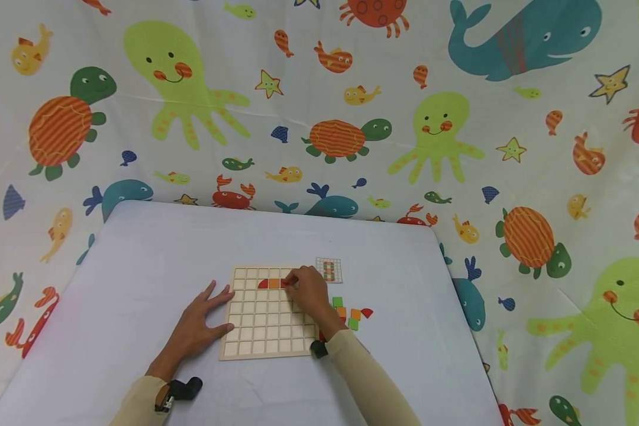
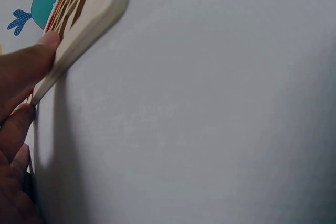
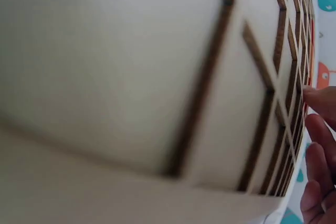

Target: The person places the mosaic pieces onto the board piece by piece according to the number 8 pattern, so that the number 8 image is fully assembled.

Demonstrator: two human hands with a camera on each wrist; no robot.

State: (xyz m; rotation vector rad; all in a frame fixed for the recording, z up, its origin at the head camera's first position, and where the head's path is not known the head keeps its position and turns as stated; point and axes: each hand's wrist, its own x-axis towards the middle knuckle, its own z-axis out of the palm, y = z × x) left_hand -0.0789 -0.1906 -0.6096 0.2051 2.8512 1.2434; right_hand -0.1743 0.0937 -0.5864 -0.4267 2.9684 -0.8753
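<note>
A wooden grid board (image 1: 252, 348) with square cells lies on the table. In one of its upper rows sit a red rounded piece (image 1: 263, 284) and an orange square tile (image 1: 274, 284), side by side. To the right of that tile, my right hand (image 1: 311, 294) pinches a small red piece (image 1: 284, 283) at its cell; the fingertips partly cover it. My left hand (image 1: 198, 322) has its fingers spread and touches the board's left edge. In the left wrist view, fingertips (image 2: 50, 39) rest against the board's rim (image 2: 92, 30).
A small pattern card (image 1: 335, 271) lies behind the right hand. Right of the board are loose tiles: a green square (image 1: 338, 302), an orange square (image 1: 355, 314), a red rounded piece (image 1: 367, 312) and several more, some partly behind the right wrist. A sea-animal curtain (image 1: 309, 77) hangs behind the table.
</note>
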